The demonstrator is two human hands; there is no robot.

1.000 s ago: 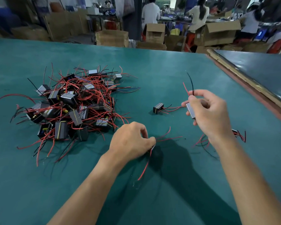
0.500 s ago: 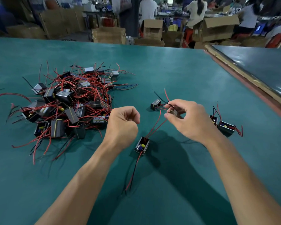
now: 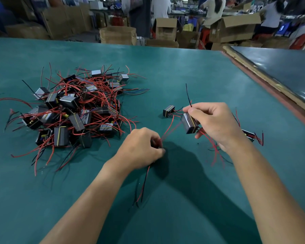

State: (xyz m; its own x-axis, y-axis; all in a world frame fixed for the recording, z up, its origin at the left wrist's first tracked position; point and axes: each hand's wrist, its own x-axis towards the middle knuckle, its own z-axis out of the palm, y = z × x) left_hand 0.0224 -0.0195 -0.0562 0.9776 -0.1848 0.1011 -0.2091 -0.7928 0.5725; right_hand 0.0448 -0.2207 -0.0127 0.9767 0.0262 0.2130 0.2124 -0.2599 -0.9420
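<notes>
My right hand (image 3: 213,124) grips a small black module (image 3: 189,124) with a yellow stripe, lifted a little above the green table (image 3: 192,67). A black lead (image 3: 188,95) sticks up from between its thumb and forefinger. My left hand (image 3: 141,150) is curled around the module's red wires (image 3: 168,129), which stretch taut between both hands. Red and black wire ends (image 3: 143,185) trail out below the left fist toward me.
A large pile of similar modules with tangled red and black wires (image 3: 74,111) lies at the left. One single module (image 3: 169,110) sits just beyond my hands, another (image 3: 250,135) behind my right wrist. A raised board (image 3: 271,71) borders the right. Cardboard boxes and people stand beyond.
The right hand now holds the module lifted, where half a second ago a module hung below the left fist. The left hand has moved down and right, gripping the red wires.
</notes>
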